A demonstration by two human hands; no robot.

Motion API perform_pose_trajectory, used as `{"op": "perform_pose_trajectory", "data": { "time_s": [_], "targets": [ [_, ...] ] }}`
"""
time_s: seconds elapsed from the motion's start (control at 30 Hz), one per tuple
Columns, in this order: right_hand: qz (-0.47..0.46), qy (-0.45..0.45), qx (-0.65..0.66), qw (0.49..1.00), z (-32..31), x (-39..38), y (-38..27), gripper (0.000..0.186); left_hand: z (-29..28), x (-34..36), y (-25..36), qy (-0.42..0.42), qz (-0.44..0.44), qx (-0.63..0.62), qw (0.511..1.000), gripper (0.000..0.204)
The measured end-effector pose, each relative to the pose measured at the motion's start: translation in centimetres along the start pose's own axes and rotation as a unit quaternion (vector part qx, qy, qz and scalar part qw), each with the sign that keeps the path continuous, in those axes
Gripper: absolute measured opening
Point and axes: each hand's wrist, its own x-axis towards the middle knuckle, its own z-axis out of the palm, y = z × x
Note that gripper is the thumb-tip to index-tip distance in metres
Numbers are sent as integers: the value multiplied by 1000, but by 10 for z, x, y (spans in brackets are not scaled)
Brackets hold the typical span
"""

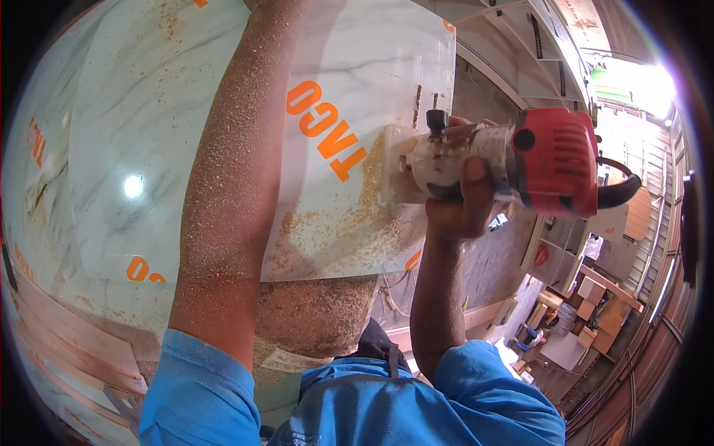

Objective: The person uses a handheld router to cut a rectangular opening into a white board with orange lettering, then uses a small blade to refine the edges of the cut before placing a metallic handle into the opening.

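Head view: marble-patterned board (141,104) spans left to centre. Left arm (234,156) reaches across it; left hand (258,3) mostly cut off above, grip cannot be told. Sawdust (370,189) gathered toward the board's right edge: cutting judged under way there, amount left unclear. Red router (554,160), base at that edge; right hand's (468,212) grip closed around its body.

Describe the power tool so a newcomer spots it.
Start at the white marbled panel with orange lettering. At its right edge, the right hand grips a silver and red power router. Its vented red housing stands out against the pale panel.
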Motion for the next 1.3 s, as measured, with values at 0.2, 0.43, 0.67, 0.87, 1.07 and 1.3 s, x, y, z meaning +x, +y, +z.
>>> {"op": "perform_pose_trajectory", "data": {
  "time_s": [0.2,0.43,0.67,0.87,1.07,1.3],
  "targets": [
    [14,-45,96,994,-8,-7,-2,67,1,2,0,-27,-9,9,1000,62],
    [32,-34,31,998,-8,-10,-4,72,4,2,-1,-10,-1,10,1000,63],
    [5,-51,82,995,-7,-7,-3,70,3,4,-1,-34,-19,1,999,63],
    [9,-38,70,997,-3,-10,-4,78,6,5,-2,-44,-14,21,999,63],
    [8,-16,39,999,-2,-14,-2,92,4,3,-2,-34,-1,7,999,63],
    [-7,-14,54,998,3,-4,8,91,4,-5,1,29,12,6,999,61]
  ]
}}
